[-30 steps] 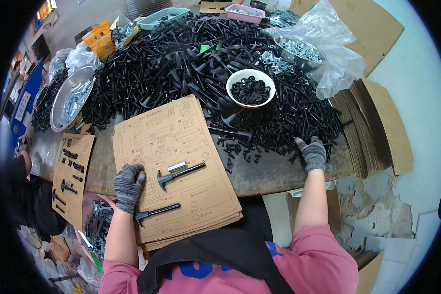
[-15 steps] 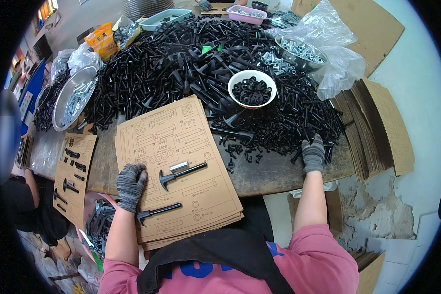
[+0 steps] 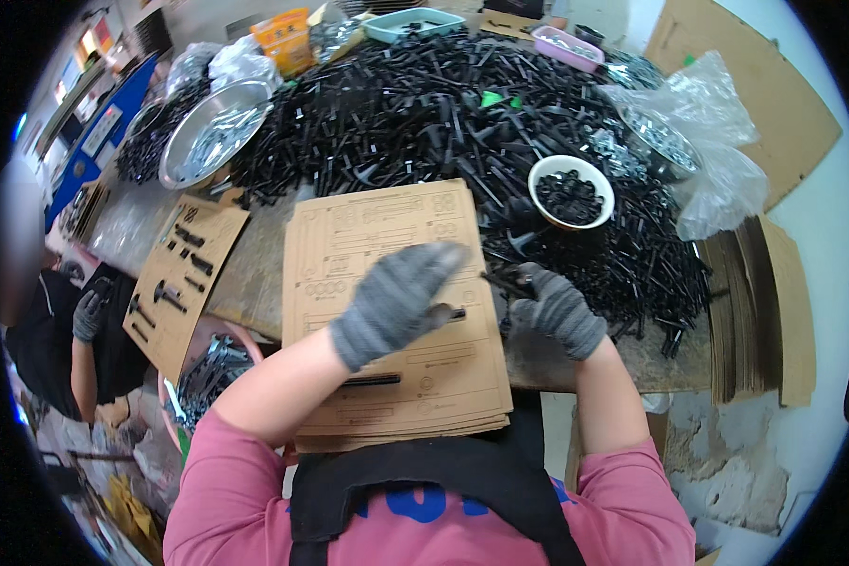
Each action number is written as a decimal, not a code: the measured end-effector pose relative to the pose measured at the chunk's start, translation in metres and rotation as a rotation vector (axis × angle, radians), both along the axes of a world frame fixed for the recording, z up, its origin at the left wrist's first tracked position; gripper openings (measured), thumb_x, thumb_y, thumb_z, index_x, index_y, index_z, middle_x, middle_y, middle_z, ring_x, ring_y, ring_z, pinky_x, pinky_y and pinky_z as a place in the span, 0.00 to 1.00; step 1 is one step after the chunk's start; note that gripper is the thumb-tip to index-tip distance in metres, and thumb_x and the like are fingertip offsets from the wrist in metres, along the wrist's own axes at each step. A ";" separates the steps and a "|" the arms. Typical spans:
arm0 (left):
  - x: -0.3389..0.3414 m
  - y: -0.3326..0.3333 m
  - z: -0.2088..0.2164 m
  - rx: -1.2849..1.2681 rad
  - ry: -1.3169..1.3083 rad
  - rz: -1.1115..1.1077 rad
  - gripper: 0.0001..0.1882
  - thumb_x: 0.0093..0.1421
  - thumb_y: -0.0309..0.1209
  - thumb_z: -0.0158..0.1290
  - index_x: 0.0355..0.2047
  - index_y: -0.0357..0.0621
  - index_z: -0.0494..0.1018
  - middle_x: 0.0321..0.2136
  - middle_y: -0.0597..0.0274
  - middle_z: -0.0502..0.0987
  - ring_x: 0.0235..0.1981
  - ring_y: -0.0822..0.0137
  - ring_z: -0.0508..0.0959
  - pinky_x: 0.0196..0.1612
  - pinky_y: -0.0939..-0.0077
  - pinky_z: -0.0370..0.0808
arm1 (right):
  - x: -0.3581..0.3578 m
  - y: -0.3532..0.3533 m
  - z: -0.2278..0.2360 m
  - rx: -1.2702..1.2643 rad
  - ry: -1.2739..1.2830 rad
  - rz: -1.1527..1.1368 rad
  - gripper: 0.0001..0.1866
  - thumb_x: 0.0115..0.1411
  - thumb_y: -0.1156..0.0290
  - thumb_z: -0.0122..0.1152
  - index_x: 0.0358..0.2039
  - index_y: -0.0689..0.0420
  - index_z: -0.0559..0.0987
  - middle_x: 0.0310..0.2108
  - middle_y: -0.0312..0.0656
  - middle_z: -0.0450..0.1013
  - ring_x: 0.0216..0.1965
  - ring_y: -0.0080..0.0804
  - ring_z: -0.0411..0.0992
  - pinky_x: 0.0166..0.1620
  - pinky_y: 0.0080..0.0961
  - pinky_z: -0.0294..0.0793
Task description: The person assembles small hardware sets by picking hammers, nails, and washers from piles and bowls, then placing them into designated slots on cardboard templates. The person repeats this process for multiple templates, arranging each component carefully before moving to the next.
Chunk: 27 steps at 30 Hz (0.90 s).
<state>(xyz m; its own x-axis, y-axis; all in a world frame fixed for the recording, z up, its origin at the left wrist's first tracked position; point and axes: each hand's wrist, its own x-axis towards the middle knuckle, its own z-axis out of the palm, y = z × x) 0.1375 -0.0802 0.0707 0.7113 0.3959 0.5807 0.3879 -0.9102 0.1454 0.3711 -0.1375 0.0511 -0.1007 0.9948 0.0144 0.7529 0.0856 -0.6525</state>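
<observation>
A stack of brown cardboard sheets (image 3: 443,415) printed with line drawings of hardware lies before me, reaching past the table's front edge. Above it, my left hand (image 3: 391,307), in a grey knit glove, is slightly blurred; its thumb stands apart from the fingers and nothing shows in it. A black rod-like part (image 3: 373,380) rests on the top sheet, partly behind my left wrist. Beyond the hand peeks the end of another black part (image 3: 458,314). To the right of the sheets, my gloved right hand (image 3: 564,313) pinches a black bolt (image 3: 506,284) pointing left.
Black bolts and hooked parts (image 3: 377,123) are heaped across the table. A white bowl (image 3: 606,209) holds black nuts or washers. Metal bowls (image 3: 172,174) of silvery pieces stand either side. Cardboard (image 3: 790,321) stacks at right; another person's gloved hand (image 3: 89,316) is at left.
My left hand has moved right and up across the cardboard. My right hand has come left from the bolt heap with a black bolt. The view has shifted.
</observation>
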 end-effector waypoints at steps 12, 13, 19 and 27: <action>0.005 0.064 -0.025 -0.246 0.565 0.236 0.10 0.53 0.33 0.48 0.35 0.45 0.70 0.27 0.56 0.72 0.30 0.59 0.75 0.31 0.68 0.73 | -0.034 0.050 -0.007 -0.063 0.023 -0.107 0.19 0.46 0.60 0.61 0.34 0.60 0.74 0.28 0.47 0.71 0.32 0.39 0.70 0.38 0.31 0.68; 0.008 0.065 -0.025 -0.262 0.523 0.247 0.10 0.53 0.33 0.48 0.34 0.44 0.70 0.28 0.55 0.72 0.31 0.59 0.75 0.31 0.67 0.73 | -0.032 0.055 -0.018 0.049 -0.034 -0.111 0.19 0.47 0.59 0.60 0.35 0.60 0.74 0.29 0.47 0.71 0.33 0.40 0.69 0.39 0.32 0.68; 0.017 0.086 -0.043 -0.308 0.585 0.387 0.12 0.52 0.34 0.49 0.35 0.43 0.69 0.32 0.53 0.71 0.32 0.56 0.75 0.34 0.66 0.73 | -0.024 0.068 -0.019 0.131 -0.322 -0.261 0.15 0.50 0.58 0.55 0.34 0.54 0.75 0.33 0.47 0.70 0.35 0.42 0.69 0.41 0.33 0.68; 0.007 0.090 -0.058 -0.486 0.524 0.248 0.17 0.53 0.38 0.48 0.42 0.46 0.69 0.35 0.55 0.70 0.37 0.58 0.73 0.41 0.69 0.70 | -0.032 0.055 -0.002 0.072 -0.464 0.010 0.13 0.47 0.64 0.55 0.34 0.52 0.74 0.32 0.44 0.71 0.35 0.38 0.71 0.37 0.32 0.71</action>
